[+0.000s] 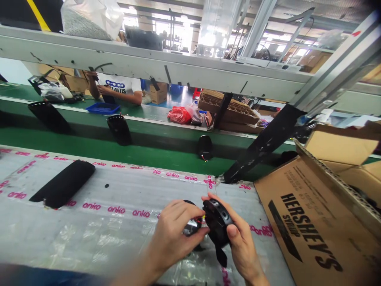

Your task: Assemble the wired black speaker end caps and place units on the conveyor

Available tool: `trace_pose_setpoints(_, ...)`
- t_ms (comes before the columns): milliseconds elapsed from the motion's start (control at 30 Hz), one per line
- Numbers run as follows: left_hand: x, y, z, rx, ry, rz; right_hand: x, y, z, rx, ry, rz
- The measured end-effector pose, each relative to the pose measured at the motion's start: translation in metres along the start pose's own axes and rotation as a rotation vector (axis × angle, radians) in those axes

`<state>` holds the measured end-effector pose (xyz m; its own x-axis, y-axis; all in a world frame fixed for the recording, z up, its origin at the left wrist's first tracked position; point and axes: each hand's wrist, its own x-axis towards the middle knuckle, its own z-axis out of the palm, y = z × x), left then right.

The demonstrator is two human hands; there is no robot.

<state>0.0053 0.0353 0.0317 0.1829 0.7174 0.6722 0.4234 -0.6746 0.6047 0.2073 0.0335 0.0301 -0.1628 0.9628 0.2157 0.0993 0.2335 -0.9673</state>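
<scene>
My right hand (242,238) is closed around a black round part (218,218) with small holes along its rim and a black strap-like tab hanging below. Thin red and yellow wires (203,218) run between that part and my left hand (175,228), whose thumb and fingertips pinch them. Behind my left fingers is a dark, shiny cylindrical piece (193,227), mostly hidden by the hand. Both hands are over the plastic-covered worktable (119,238). At the left of this table lies a black fabric-covered tube (65,182).
An open cardboard box (315,222) stands at right beside a slanted black post (264,143). Beyond the table, a green conveyor belt (160,153) carries several black tubes (119,129). A co-worker (119,87) sits across it near a blue tray (102,107). A shelf beam (149,67) crosses above.
</scene>
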Motion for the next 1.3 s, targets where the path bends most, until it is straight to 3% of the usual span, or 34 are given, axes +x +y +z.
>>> trace_pose_setpoints(267, -0.001, 0.006, 0.005, 0.091, 0.033, -0.052, 0.014, -0.005, -0.014, 0.007, -0.142, 0.031)
trace_pose_setpoints(467, -0.001, 0.001, -0.002, 0.018, 0.023, 0.037, 0.013, -0.009, -0.013, 0.089, -0.097, 0.104)
trace_pose_setpoints(800, 0.0, -0.002, -0.012, -0.006, -0.07, 0.01, 0.004, -0.014, -0.01, -0.109, -0.171, -0.005)
trace_pose_setpoints(967, -0.005, -0.003, -0.019, 0.037, 0.003, -0.054, 0.009, -0.015, -0.004, -0.149, -0.139, -0.001)
trace_pose_setpoints(1133, -0.005, -0.007, -0.031, -0.076, -0.032, 0.034, 0.014, -0.018, 0.001, -0.12, -0.145, 0.048)
trace_pose_setpoints(1300, -0.003, -0.004, -0.023, -0.115, 0.021, -0.001, 0.013, -0.018, 0.008, -0.059, -0.104, 0.043)
